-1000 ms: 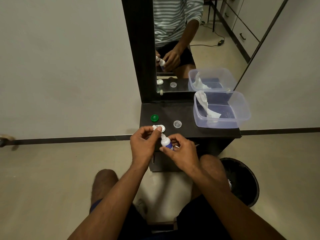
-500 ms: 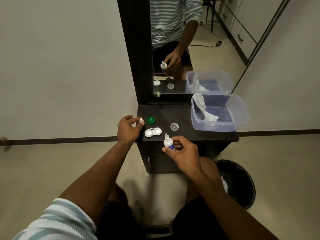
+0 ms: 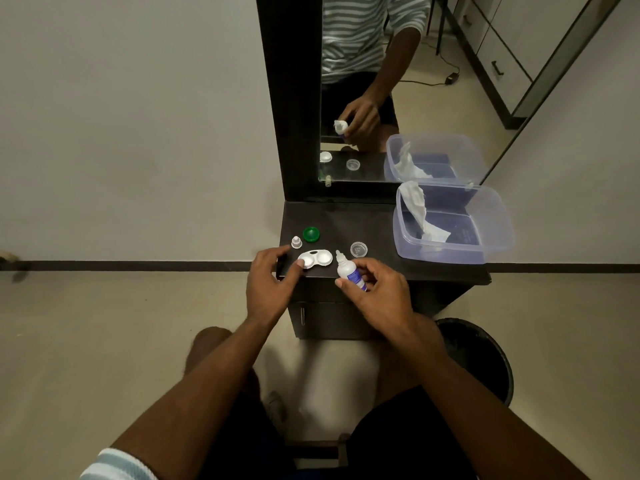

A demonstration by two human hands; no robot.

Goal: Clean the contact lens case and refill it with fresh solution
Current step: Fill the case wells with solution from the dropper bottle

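Note:
A white two-well contact lens case [image 3: 316, 259] lies open near the front edge of the dark stand [image 3: 367, 223]. My left hand [image 3: 272, 284] rests at its left end, thumb touching the left well, fingers spread. My right hand [image 3: 375, 292] grips a small white solution bottle [image 3: 349, 270] with a blue label, nozzle uncapped and tilted up-left just right of the case. The bottle's small clear cap [image 3: 296, 242] stands on the stand behind the case. A green case lid [image 3: 311, 234] and a clear case lid [image 3: 358, 249] lie apart on the top.
A clear plastic tub [image 3: 491, 233] holding a crumpled white tissue [image 3: 420, 213] sits at the stand's right. A tall mirror [image 3: 381, 98] rises behind. A black waste bin [image 3: 485, 355] stands on the floor at the right, beside my right knee.
My left hand set the bottle cap down beside the green lid and came back to the lens case's left end. The right hand with the bottle stayed nearly still.

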